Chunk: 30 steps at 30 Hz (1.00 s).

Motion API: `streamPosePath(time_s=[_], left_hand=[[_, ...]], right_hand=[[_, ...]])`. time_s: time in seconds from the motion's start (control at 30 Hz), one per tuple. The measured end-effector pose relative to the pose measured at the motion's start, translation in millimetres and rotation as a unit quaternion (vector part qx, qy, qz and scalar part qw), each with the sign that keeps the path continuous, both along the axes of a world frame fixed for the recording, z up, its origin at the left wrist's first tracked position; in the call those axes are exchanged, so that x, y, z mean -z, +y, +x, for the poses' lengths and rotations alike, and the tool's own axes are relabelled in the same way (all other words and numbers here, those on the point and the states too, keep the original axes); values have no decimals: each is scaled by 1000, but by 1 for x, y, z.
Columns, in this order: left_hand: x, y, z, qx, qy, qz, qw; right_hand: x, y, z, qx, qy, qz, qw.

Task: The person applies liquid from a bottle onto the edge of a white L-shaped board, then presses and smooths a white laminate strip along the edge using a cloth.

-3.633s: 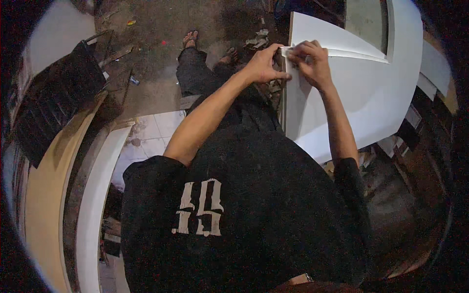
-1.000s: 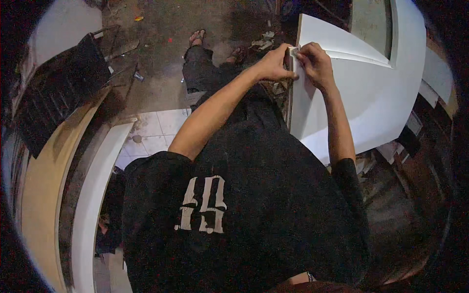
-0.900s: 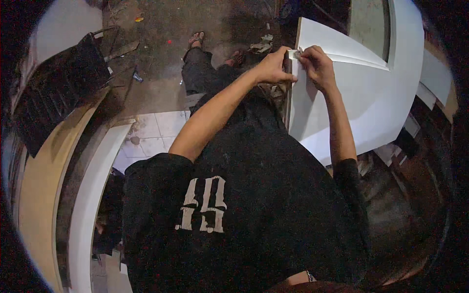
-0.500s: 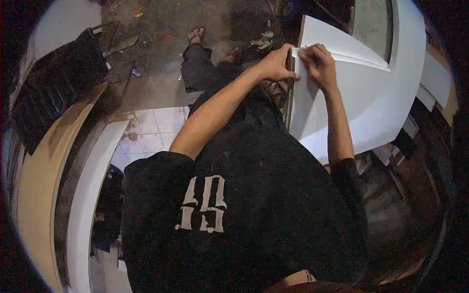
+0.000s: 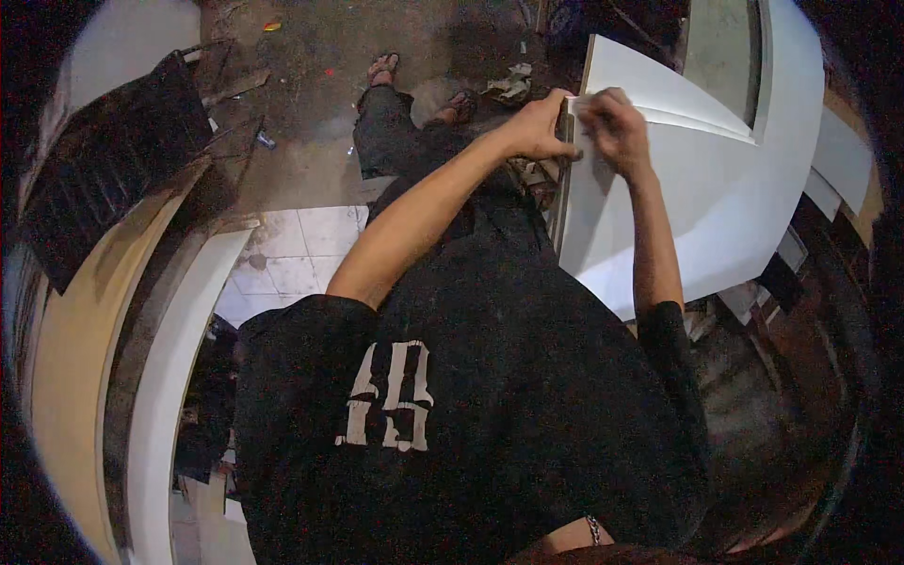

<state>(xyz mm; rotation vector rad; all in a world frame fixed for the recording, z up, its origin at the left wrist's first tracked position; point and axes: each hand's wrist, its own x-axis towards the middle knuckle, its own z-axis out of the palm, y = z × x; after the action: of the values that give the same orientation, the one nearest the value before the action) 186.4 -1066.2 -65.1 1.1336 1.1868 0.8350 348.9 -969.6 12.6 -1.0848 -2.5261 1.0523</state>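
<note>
A large white panel with a raised white strip across it lies to my right. At its near-left corner, my left hand grips the edge, thumb and fingers spread around it. My right hand is just beside it, over the end of the strip, its fingers closed together and blurred. A small pale piece shows at those fingertips; motion smear hides what it is.
White and tan boards stand at the left beside a dark ribbed panel. Pale floor tiles show by my leg. Crumpled scraps lie on the dirty floor ahead. More board offcuts are beyond the panel at right.
My right hand has shifted slightly and is more blurred at the fingers. My left hand keeps its place on the panel's edge. The whole view has moved a little.
</note>
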Motion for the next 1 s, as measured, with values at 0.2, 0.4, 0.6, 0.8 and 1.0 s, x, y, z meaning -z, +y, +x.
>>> streamPosePath(time_s=[0.2, 0.4, 0.6, 0.8, 1.0], left_hand=[[5, -2, 0, -10, 17, 15, 1000], [-6, 3, -3, 21, 16, -34, 999], [-3, 1, 0, -3, 19, 11, 1000], [-7, 0, 0, 1, -9, -11, 1000], [0, 1, 1, -13, -19, 11, 1000]], right_hand=[[-5, -9, -18, -39, 15, 29, 999], [-9, -5, -11, -31, 18, 21, 999], [-12, 7, 1, -36, -5, 2, 999], [-8, 7, 13, -38, -21, 16, 999], [-7, 2, -4, -77, -9, 30, 997]])
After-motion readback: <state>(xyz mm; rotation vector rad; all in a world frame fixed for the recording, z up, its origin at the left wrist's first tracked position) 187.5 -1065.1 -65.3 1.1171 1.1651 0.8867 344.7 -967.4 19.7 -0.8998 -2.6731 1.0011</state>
